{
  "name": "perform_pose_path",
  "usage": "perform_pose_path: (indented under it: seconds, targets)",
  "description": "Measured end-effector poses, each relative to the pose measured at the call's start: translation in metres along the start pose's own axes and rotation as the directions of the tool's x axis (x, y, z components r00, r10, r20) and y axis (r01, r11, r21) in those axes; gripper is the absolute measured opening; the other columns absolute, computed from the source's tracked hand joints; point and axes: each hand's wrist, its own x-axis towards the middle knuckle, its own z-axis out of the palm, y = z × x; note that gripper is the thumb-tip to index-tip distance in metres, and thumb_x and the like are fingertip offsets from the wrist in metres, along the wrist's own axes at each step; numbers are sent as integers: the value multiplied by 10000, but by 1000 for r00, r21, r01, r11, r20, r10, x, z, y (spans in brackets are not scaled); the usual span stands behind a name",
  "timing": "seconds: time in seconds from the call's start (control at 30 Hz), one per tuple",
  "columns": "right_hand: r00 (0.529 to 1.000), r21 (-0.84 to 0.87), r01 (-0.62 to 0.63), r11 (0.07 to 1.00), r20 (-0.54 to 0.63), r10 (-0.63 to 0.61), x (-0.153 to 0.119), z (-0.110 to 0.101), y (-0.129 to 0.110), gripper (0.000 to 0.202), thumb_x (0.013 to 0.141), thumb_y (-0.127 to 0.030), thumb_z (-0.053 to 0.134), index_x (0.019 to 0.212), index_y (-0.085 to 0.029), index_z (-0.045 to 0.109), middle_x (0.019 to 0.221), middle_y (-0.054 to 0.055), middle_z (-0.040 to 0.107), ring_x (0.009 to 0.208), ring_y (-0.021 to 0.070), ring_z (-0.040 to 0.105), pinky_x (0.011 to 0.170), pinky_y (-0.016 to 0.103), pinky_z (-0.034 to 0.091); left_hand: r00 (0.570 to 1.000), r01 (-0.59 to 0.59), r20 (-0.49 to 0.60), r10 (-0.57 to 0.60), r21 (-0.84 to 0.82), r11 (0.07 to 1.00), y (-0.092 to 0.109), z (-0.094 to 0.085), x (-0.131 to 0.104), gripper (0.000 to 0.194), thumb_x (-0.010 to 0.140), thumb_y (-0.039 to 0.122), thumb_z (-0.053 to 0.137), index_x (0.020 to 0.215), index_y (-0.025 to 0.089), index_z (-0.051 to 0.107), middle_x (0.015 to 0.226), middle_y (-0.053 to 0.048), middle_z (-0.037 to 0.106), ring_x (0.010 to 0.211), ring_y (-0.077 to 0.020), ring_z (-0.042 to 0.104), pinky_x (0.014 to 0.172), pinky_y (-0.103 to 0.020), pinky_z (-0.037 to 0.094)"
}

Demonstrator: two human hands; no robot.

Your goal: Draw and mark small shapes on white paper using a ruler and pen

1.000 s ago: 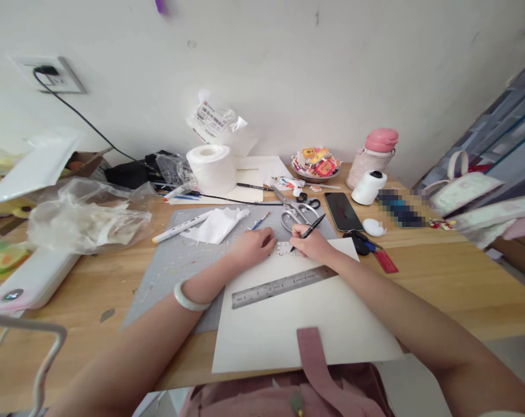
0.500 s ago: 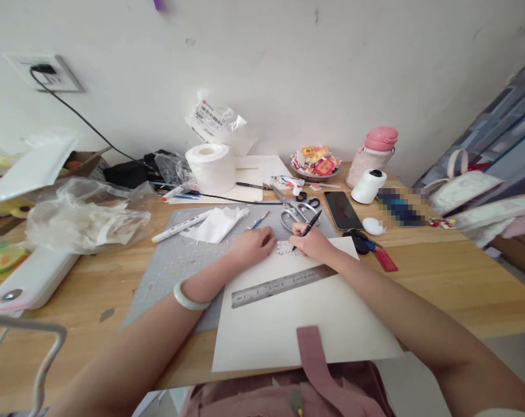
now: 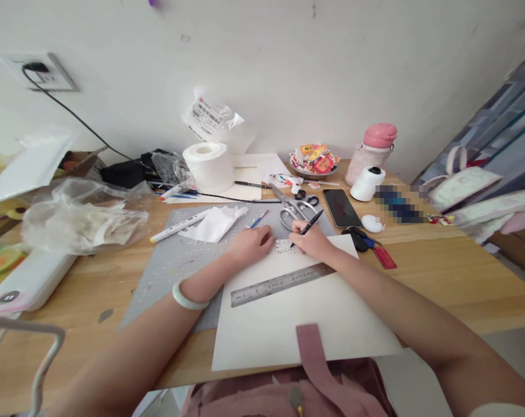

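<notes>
Right hand [image 3: 310, 238]: fingers being closed around a black pen [image 3: 313, 220], whose tip is being held at small inked outlines [image 3: 283, 249] near the far edge of a white sheet [image 3: 306, 324]. Left hand [image 3: 252, 243]: fingers being loosely curled over the sheet's far left corner; whether anything is being gripped beneath cannot be told. For clean lines, light, even pressure is probably being called for, with paper being pressed flat and ink being spared the palm. Steel ruler [image 3: 275, 285]: being partly covered by the right forearm [image 3: 388, 298], so nudging is being risked. Large scissors [image 3: 285, 201]: being sited just beyond, partly on a grey mat [image 3: 162, 272] over the tabletop [image 3: 440, 278].
</notes>
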Motion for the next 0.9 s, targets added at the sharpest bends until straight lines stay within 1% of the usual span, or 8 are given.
perform_pose_path:
  seconds: [0.13,0.4,0.57,0.9]
  targets:
    - [1000,-2,6,1000,3,-6,0,0,2,174,640,-233,455,589,-214,290,425,-92,289,365,91,417,421,225,286,1000,0,3,0,-3,1000,1,-1,0,227,860,353,356,802,215,528,689,-15,626,603,-162,556,517,-254,306]
    - [1000,11,16,1000,21,-16,-1,-1,1,160,646,-228,450,589,-215,302,418,-92,300,364,89,396,422,226,278,1000,3,-3,-3,2,1000,0,0,0,230,859,356,356,782,211,518,682,-18,621,629,-173,572,506,-263,292]
    - [1000,30,-11,999,6,11,-1,0,1,166,645,-228,458,591,-218,300,413,-93,306,371,98,421,428,227,296,1000,26,15,-26,-3,1000,0,0,0,227,860,355,362,806,208,527,710,-27,633,646,-174,576,517,-260,305]
    - [1000,8,-12,1000,-2,12,0,0,1,171,643,-230,456,586,-216,296,412,-93,297,365,95,415,426,225,299,1000,3,10,-3,-11,1000,-1,1,-1,225,864,356,359,796,212,518,693,-22,623,627,-169,560,502,-253,291]
